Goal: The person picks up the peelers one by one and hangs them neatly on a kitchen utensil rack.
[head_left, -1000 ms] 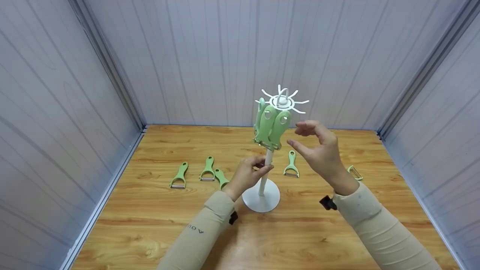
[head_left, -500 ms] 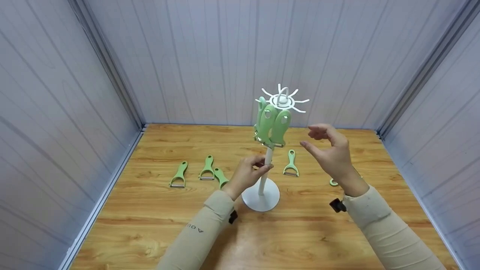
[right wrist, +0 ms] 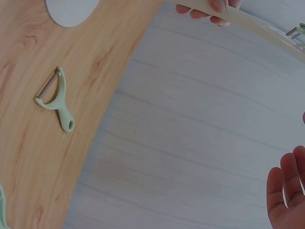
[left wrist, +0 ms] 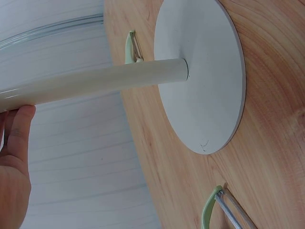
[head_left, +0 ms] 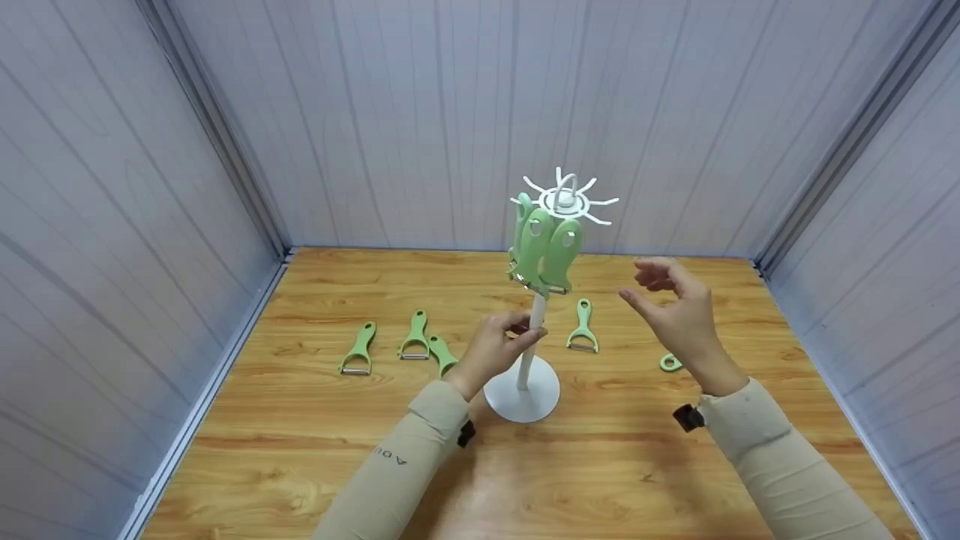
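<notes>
A white rack [head_left: 523,409] with a round base, an upright pole and a ring of prongs stands mid-table. My left hand [head_left: 495,349] grips its pole [left wrist: 109,78] below the hung peelers. Three green peelers hang by their handle holes from the front and left prongs, the rightmost peeler [head_left: 561,255] facing me. My right hand [head_left: 681,315] is in the air to the right of the rack, fingers loosely bent and apart from the thumb, holding nothing. A green peeler [head_left: 670,363] lies on the table, mostly hidden behind my right wrist.
Left of the rack lie a peeler [head_left: 360,350], a second peeler [head_left: 417,334] and a third peeler [head_left: 441,352], partly covered by my left hand. Another peeler [head_left: 583,327] lies just right of the pole. Pale panel walls [head_left: 480,127] enclose the wooden table [head_left: 600,465].
My right hand has drawn back to the right, away from the hung peelers. The front-right peeler now hangs a little straighter. My left hand keeps its hold on the pole.
</notes>
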